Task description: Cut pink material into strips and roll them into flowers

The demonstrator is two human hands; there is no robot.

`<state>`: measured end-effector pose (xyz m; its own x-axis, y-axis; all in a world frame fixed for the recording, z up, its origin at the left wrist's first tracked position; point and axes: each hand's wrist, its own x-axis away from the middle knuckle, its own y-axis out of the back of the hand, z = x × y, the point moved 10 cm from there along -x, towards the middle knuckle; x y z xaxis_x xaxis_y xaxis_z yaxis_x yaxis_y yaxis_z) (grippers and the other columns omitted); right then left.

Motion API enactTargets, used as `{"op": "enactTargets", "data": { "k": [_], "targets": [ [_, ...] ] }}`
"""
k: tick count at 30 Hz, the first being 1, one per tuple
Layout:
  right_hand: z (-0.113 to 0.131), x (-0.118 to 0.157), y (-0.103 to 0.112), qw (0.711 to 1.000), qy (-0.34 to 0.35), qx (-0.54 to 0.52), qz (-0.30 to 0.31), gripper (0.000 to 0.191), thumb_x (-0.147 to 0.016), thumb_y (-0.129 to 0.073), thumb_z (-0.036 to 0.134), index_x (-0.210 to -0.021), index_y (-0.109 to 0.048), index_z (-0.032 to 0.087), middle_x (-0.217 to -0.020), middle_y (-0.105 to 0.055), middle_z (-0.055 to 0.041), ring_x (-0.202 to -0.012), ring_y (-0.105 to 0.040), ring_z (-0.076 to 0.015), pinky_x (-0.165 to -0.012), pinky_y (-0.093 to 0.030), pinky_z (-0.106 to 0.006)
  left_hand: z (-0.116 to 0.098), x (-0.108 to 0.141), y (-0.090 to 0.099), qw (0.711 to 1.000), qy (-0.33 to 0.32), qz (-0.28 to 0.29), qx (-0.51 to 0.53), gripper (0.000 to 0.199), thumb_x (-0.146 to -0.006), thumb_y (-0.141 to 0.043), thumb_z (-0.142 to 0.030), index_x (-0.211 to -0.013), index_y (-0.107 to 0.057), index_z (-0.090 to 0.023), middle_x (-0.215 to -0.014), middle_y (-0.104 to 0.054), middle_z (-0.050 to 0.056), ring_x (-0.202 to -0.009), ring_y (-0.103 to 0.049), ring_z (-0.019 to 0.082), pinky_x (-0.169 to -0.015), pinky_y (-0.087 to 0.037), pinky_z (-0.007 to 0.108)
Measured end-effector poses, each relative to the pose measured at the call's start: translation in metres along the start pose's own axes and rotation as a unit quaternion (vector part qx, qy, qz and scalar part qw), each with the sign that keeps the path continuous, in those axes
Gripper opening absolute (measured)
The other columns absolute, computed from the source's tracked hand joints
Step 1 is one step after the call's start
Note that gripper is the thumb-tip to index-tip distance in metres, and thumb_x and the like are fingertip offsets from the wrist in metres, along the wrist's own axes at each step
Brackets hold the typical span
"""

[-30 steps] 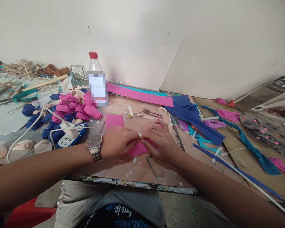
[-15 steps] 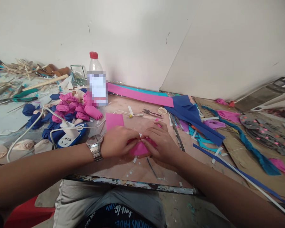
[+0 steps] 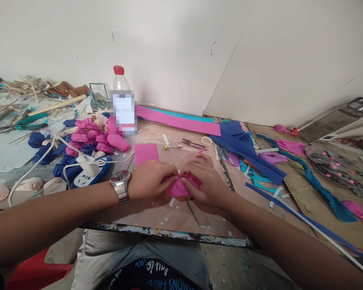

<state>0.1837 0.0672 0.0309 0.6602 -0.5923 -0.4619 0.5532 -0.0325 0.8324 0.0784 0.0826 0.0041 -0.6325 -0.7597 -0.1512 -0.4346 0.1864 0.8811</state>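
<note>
At the near edge of the worn brown table, a small white strip and a thin dark stick were seen. Just past them, in the middle, the bright pink piece of thin, creased sheet was held by both hands. Its far edge was pinched between the thumb and fingers of the left hand, which was bent almost closed. Close beside that, the same edge was pinched by the right hand, with its fingers curled over too. What lay under the fingers was hidden.

It could not be told if the sheet was paper or cloth. It was judged to be very light, soft and easy to bend, not slippery, and likely to be torn if tugged hard. The gathered edge seemed the best part to be gripped, softly, with the fingertips.

Past the left hand, a flat pink oblong sheet was partly covered from sight. Farther on, a round cream ring was placed near some small dark-bladed snips. At the back, by the white wall, a long flat pink strip was laid, and a clear bottle with a red cap was stood to its left.
</note>
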Motion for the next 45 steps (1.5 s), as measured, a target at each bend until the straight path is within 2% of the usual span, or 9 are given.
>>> {"op": "enactTargets", "data": {
  "k": [7,16,24,35,40,45],
  "targets": [
    [0.002,-0.001,0.001,1.000,0.007,-0.006,-0.014,0.007,-0.099,-0.058,0.020,-0.093,-0.061,0.022,-0.085,-0.071,-0.0010,-0.084,-0.062,-0.0206,-0.101,-0.035,-0.044,0.001,0.001,-0.001,0.998,0.011,0.002,0.055,0.022,-0.102,-0.056,-0.034,-0.096,-0.073,-0.021,-0.089,-0.078,0.004,-0.082,-0.069,0.021,-0.072,-0.042,0.030],
    [0.000,0.000,-0.005,1.000,0.004,-0.029,-0.004,0.005,-0.095,-0.058,0.018,-0.092,-0.058,0.023,-0.085,-0.070,-0.0006,-0.083,-0.062,-0.0204,-0.103,-0.035,-0.046,-0.004,0.003,-0.004,1.000,0.014,0.008,0.022,0.019,-0.098,-0.057,-0.032,-0.096,-0.072,-0.020,-0.084,-0.076,0.004,-0.077,-0.067,0.021,-0.069,-0.038,0.031],
    [0.000,0.000,-0.006,0.999,0.003,-0.036,0.000,0.004,-0.096,-0.057,0.020,-0.094,-0.059,0.023,-0.086,-0.070,-0.0005,-0.085,-0.063,-0.0205,-0.104,-0.034,-0.046,-0.005,0.001,-0.005,0.998,0.011,0.021,0.054,0.020,-0.098,-0.057,-0.032,-0.094,-0.072,-0.019,-0.084,-0.076,0.003,-0.075,-0.066,0.019,-0.068,-0.038,0.030],
    [0.002,0.000,-0.008,0.999,0.002,-0.039,0.011,0.006,-0.092,-0.057,0.017,-0.090,-0.057,0.023,-0.085,-0.070,-0.0008,-0.084,-0.062,-0.0207,-0.101,-0.035,-0.046,-0.007,0.003,-0.004,0.999,0.003,0.012,0.035,0.017,-0.096,-0.061,-0.030,-0.089,-0.073,-0.020,-0.079,-0.075,0.003,-0.072,-0.065,0.019,-0.065,-0.036,0.030],
    [0.002,-0.001,-0.008,0.999,-0.001,-0.032,0.019,0.007,-0.087,-0.057,0.016,-0.086,-0.054,0.022,-0.083,-0.069,-0.0009,-0.085,-0.062,-0.0215,-0.102,-0.034,-0.047,-0.008,0.002,-0.006,0.995,-0.017,0.025,0.091,0.025,-0.102,-0.058,-0.033,-0.086,-0.073,-0.020,-0.077,-0.074,0.002,-0.071,-0.063,0.017,-0.067,-0.037,0.028],
    [0.007,-0.003,-0.004,0.999,0.018,-0.043,0.023,0.005,-0.090,-0.057,0.020,-0.087,-0.054,0.023,-0.084,-0.070,-0.0017,-0.086,-0.061,-0.0221,-0.100,-0.036,-0.047,-0.008,0.001,-0.004,0.990,-0.027,0.017,0.141,0.032,-0.103,-0.059,-0.036,-0.082,-0.074,-0.018,-0.069,-0.070,0.000,-0.062,-0.057,0.013,-0.063,-0.034,0.027]
  ]
}}
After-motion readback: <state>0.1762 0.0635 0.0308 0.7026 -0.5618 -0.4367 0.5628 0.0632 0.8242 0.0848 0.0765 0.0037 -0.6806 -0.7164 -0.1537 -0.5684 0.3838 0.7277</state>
